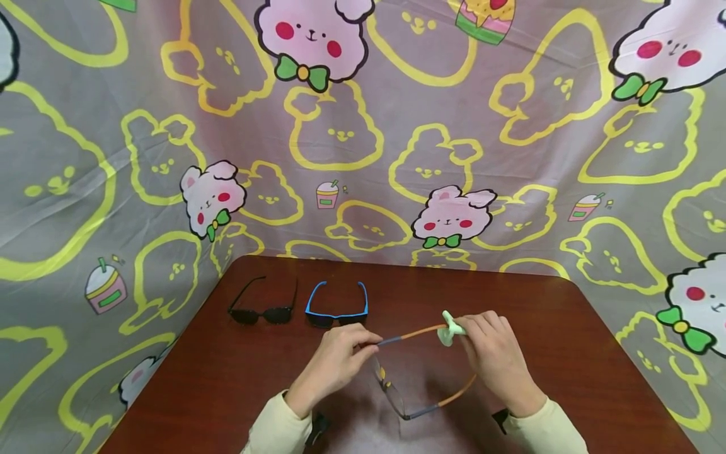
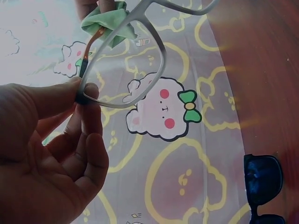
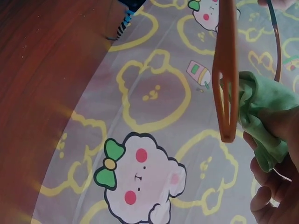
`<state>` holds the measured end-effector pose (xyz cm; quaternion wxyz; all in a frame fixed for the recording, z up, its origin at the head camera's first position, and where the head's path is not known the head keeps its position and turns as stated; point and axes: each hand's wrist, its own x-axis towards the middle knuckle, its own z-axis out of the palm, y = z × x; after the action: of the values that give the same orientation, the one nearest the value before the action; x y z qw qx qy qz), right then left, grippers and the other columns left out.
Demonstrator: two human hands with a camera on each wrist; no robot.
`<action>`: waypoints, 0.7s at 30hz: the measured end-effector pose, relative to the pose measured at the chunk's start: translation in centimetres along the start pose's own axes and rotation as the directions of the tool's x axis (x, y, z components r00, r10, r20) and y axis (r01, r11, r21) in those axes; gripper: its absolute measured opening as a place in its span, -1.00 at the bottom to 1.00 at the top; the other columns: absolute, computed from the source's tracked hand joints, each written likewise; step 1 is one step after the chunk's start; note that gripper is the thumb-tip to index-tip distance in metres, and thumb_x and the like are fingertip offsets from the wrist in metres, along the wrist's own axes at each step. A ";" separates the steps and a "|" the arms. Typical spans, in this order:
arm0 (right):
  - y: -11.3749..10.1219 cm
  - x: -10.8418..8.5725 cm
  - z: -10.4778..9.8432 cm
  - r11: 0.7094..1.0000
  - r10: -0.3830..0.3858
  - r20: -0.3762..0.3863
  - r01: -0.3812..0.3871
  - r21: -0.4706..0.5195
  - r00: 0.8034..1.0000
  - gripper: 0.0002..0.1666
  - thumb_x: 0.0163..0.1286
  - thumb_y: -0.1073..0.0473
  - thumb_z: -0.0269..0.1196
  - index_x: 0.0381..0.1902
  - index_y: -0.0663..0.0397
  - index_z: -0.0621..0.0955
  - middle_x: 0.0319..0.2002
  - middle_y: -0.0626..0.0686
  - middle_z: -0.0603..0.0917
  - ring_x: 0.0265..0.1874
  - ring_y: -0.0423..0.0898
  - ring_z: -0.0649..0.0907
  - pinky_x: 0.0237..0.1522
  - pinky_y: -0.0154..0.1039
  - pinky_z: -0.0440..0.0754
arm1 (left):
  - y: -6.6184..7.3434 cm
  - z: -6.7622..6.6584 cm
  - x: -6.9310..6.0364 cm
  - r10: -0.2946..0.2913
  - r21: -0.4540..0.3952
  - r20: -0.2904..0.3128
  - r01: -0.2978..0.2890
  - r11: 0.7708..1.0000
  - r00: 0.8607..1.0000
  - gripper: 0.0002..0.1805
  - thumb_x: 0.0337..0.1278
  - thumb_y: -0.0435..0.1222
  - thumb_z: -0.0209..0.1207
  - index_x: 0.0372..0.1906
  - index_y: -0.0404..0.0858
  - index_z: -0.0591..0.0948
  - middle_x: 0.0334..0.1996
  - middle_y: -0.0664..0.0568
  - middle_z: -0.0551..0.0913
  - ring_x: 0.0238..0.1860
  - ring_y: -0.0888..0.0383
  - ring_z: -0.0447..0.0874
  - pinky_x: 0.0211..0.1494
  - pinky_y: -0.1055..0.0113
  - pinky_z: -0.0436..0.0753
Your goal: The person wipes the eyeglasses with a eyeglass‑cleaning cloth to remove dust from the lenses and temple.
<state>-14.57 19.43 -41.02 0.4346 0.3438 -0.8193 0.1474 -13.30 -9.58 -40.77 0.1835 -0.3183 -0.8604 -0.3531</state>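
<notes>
My left hand (image 1: 336, 360) pinches a pair of eyeglasses (image 1: 425, 330) by one hinge corner, thumb against fingers, holding them above the table. The eyeglasses have a grey rim (image 2: 164, 53) and orange temples, both unfolded. A light green cloth (image 1: 452, 332) is wrapped around the far temple, and my right hand (image 1: 500, 354) grips the cloth there. In the right wrist view the other orange temple (image 3: 226, 70) crosses in front of the green cloth (image 3: 261, 105), its slotted tip pointing down. The right fingertips are partly hidden by the cloth.
Black sunglasses (image 1: 276, 315) and blue-framed sunglasses (image 1: 337, 315) lie at the back left of the brown table (image 1: 198, 378), temples pointing away. A patterned curtain (image 1: 363, 189) hangs behind the table and along both sides.
</notes>
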 end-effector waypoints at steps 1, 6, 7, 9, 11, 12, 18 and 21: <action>0.0 0.0 0.0 1.000 -0.002 0.003 0.002 0.002 1.000 -0.54 0.54 -0.02 -0.13 -0.23 0.12 0.62 -0.33 -0.06 0.64 -0.40 -0.04 0.50 -0.46 -0.19 0.28 | -0.1 0.0 0.0 -0.004 -0.005 0.002 0.004 1.000 1.000 -0.89 0.05 -0.33 0.31 -0.29 -0.11 0.73 -0.42 0.31 0.60 -0.50 0.42 0.40 -0.44 0.53 0.39; 0.2 -0.3 0.0 1.000 -0.001 0.029 0.001 -0.002 1.000 -0.53 0.55 -0.02 -0.15 -0.23 0.10 0.63 -0.33 -0.07 0.63 -0.38 -0.04 0.50 -0.45 -0.18 0.30 | -0.3 0.1 -0.2 -0.011 -0.018 0.005 0.011 1.000 1.000 -0.88 0.04 -0.36 0.31 -0.30 -0.10 0.73 -0.44 0.30 0.60 -0.50 0.42 0.41 -0.44 0.53 0.41; 0.3 -0.3 0.0 1.000 0.004 0.031 -0.004 -0.005 1.000 -0.53 0.55 -0.01 -0.16 -0.24 0.11 0.62 -0.33 -0.06 0.63 -0.38 -0.03 0.50 -0.45 -0.18 0.30 | -0.4 0.0 -0.3 -0.018 -0.015 0.002 0.018 1.000 1.000 -0.88 0.04 -0.36 0.31 -0.31 -0.10 0.73 -0.44 0.30 0.59 -0.50 0.42 0.41 -0.44 0.53 0.40; 0.6 -0.3 -0.2 1.000 0.026 0.030 -0.026 -0.015 0.999 -0.51 0.54 -0.02 -0.17 -0.24 0.13 0.62 -0.33 -0.03 0.63 -0.38 -0.01 0.51 -0.46 -0.16 0.31 | -0.6 -0.2 -0.4 -0.028 -0.004 -0.009 0.028 1.000 1.000 -0.88 0.03 -0.37 0.32 -0.31 -0.10 0.73 -0.45 0.30 0.59 -0.52 0.41 0.39 -0.45 0.51 0.40; 1.1 -0.3 -0.5 0.999 0.048 0.018 -0.048 -0.023 0.999 -0.59 0.51 0.04 -0.09 -0.24 0.16 0.61 -0.34 0.02 0.63 -0.40 0.02 0.52 -0.48 -0.13 0.34 | -0.8 -0.4 -0.5 -0.044 0.014 -0.019 0.045 0.999 0.999 -0.89 0.03 -0.37 0.31 -0.32 -0.10 0.72 -0.46 0.30 0.57 -0.52 0.40 0.38 -0.45 0.50 0.39; 1.4 -0.3 -0.7 0.998 0.065 0.015 -0.065 -0.026 0.998 -0.58 0.51 0.03 -0.09 -0.24 0.18 0.61 -0.34 0.04 0.63 -0.40 0.03 0.52 -0.48 -0.11 0.36 | -0.9 -0.6 -0.7 -0.051 0.023 -0.027 0.052 0.998 0.998 -0.89 0.04 -0.36 0.31 -0.33 -0.09 0.72 -0.46 0.31 0.57 -0.53 0.40 0.37 -0.45 0.49 0.39; 2.5 -0.7 -1.9 0.987 0.162 0.011 -0.161 -0.009 0.987 -0.79 0.19 0.33 0.22 -0.19 0.25 0.58 -0.33 0.09 0.61 -0.37 0.06 0.55 -0.38 -0.02 0.46 | -1.6 -0.9 -1.3 -0.148 0.041 -0.017 0.149 0.988 0.989 -0.92 0.08 -0.34 0.27 -0.32 -0.08 0.69 -0.45 0.31 0.58 -0.50 0.38 0.41 -0.41 0.44 0.42; 2.8 -1.3 -2.2 0.977 0.214 0.026 -0.213 -0.024 0.977 -0.63 -0.02 0.47 0.31 -0.18 0.26 0.57 -0.32 0.08 0.59 -0.34 0.02 0.55 -0.33 -0.08 0.46 | -1.9 -0.7 -1.6 -0.214 0.036 -0.006 0.214 0.976 0.977 -0.92 0.09 -0.34 0.24 -0.33 -0.09 0.66 -0.44 0.29 0.60 -0.48 0.37 0.45 -0.39 0.40 0.44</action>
<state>-14.61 23.22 -40.66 0.4081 0.2515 -0.8590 0.1798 -13.37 -11.83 -42.12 0.1510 -0.2203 -0.8958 -0.3552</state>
